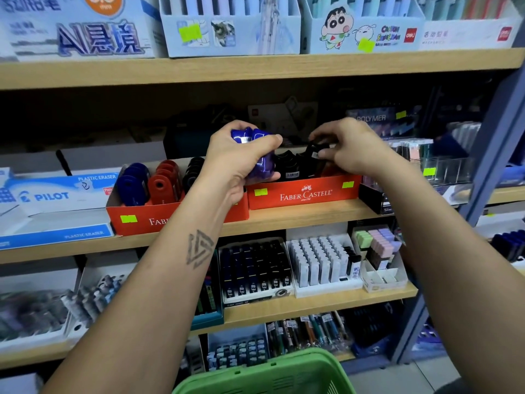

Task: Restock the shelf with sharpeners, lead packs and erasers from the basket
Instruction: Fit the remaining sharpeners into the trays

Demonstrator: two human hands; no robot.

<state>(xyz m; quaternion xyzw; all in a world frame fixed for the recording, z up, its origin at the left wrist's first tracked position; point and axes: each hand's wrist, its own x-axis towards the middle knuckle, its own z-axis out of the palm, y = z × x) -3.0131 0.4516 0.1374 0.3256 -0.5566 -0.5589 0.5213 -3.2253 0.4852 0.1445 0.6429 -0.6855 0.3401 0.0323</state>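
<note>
Shelf [284, 220] part stocked: left hand [241, 157] clutches blue sharpeners [260, 137], right hand [349, 149] pinches a black sharpener [314, 150] over the red box [304, 191] (basket [264, 376] contents hidden).

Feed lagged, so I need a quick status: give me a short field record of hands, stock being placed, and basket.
left hand: grips several blue sharpeners
right hand: pinches a black sharpener over the right red box
right red box contents: black sharpeners standing inside
left red box: rows of blue, red and black sharpeners
basket: green, at bottom edge, contents hidden
step: placing the black sharpener, blue ones not yet shelved
</note>
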